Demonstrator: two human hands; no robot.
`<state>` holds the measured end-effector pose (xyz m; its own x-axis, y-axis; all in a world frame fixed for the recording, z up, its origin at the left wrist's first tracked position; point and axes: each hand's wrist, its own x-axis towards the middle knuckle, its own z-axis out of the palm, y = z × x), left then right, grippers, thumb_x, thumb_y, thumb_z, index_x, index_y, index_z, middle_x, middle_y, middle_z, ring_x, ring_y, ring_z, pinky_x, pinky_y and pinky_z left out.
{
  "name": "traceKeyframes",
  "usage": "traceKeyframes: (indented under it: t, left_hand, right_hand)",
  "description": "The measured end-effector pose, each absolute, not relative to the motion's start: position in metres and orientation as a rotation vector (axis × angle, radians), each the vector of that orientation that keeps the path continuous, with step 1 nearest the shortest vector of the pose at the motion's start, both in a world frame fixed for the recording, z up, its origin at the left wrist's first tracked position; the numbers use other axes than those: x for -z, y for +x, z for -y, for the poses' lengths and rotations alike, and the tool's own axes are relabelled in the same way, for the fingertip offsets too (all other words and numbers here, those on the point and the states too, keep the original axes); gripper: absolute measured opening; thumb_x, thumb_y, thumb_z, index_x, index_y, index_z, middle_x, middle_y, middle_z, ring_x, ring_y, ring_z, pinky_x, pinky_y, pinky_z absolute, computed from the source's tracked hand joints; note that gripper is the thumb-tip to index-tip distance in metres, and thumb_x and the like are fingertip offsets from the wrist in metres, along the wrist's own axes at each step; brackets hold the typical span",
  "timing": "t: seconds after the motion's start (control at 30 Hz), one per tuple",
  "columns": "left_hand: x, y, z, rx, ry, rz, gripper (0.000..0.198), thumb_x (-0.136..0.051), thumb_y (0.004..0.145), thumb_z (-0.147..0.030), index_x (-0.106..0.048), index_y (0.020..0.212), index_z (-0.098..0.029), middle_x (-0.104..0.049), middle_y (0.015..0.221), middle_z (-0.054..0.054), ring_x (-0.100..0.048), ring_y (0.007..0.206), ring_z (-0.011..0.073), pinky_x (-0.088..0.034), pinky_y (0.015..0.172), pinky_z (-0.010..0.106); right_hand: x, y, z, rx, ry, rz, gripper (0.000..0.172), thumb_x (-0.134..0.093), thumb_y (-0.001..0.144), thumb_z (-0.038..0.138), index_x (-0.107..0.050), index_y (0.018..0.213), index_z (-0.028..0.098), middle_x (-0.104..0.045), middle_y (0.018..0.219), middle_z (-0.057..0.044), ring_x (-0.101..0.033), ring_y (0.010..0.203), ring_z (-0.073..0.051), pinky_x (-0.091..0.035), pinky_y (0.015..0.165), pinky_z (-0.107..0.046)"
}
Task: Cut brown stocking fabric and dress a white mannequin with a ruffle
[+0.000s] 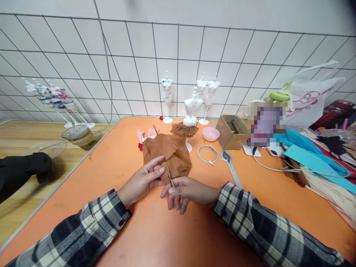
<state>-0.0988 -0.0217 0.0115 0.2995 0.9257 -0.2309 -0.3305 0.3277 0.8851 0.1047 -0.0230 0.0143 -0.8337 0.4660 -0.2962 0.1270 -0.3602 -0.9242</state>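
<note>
Crumpled brown crepe paper [178,157] lies spread on the orange table. My left hand [143,180] pinches its near edge between thumb and fingers. In my right hand [183,191] is a small pair of metal scissors [170,177], its blades pointing up and away from me against the paper's near edge. Whether the blades are closed is too small to tell. Just beyond the paper stands a white mini dress form [192,107] with a gathered brown paper skirt [184,130] around its lower part.
A pink bowl [210,134], a coil of wire [208,153] and a cardboard box [232,135] sit right of the paper. More dress forms [167,92] line the wall. Blue sheets [317,159] and cables crowd the right side. A black lamp-like arm [27,167] juts in from the left.
</note>
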Motion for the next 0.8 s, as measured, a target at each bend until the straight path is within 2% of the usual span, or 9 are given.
traceKeyframes:
  t: [0.2, 0.4, 0.67, 0.8]
  left_hand:
    - [-0.0080, -0.0976, 0.0208, -0.999, 0.967, -0.872, 0.065, -0.076, 0.078, -0.019, -0.049, 0.137, -0.023, -0.055, 0.064, -0.008, -0.052, 0.057, 0.0062, -0.041, 0.057, 0.019]
    - [-0.0046, -0.0978, 0.0199, -0.973, 1.094, -0.838, 0.080, -0.073, 0.081, -0.025, -0.031, 0.148, -0.025, -0.068, 0.080, -0.001, -0.063, 0.070, 0.0140, -0.046, 0.069, 0.028]
    - [-0.0046, -0.0989, 0.0238, -0.995, 1.179, -0.881, 0.079, -0.073, 0.081, -0.027, -0.031, 0.149, -0.025, -0.064, 0.074, -0.004, -0.059, 0.064, 0.0111, -0.043, 0.064, 0.025]
    - [-0.0025, -0.0998, 0.0239, -1.003, 1.207, -0.856, 0.082, -0.072, 0.082, -0.027, -0.027, 0.150, -0.025, -0.062, 0.072, -0.005, -0.057, 0.064, 0.0105, -0.043, 0.065, 0.025]
  right_hand:
    - [-0.0097, 0.1020, 0.0250, -2.259, -0.790, 1.582, 0.053, -0.063, 0.078, 0.062, -0.059, 0.100, 0.014, -0.063, 0.081, -0.005, -0.056, 0.064, -0.011, -0.052, 0.051, -0.023]
    - [-0.0057, 0.0992, 0.0248, -2.235, -0.792, 1.540, 0.049, -0.066, 0.075, 0.059, -0.058, 0.091, 0.014, -0.062, 0.067, -0.001, -0.052, 0.050, -0.008, -0.050, 0.050, -0.023]
    - [-0.0099, 0.0999, 0.0249, -2.230, -0.803, 1.558, 0.049, -0.065, 0.074, 0.059, -0.060, 0.092, 0.013, -0.063, 0.071, -0.002, -0.053, 0.053, -0.008, -0.052, 0.052, -0.025]
    - [-0.0074, 0.0995, 0.0249, -2.205, -0.782, 1.590, 0.042, -0.064, 0.077, 0.055, -0.059, 0.086, 0.014, -0.059, 0.061, 0.002, -0.049, 0.044, -0.007, -0.048, 0.048, -0.022]
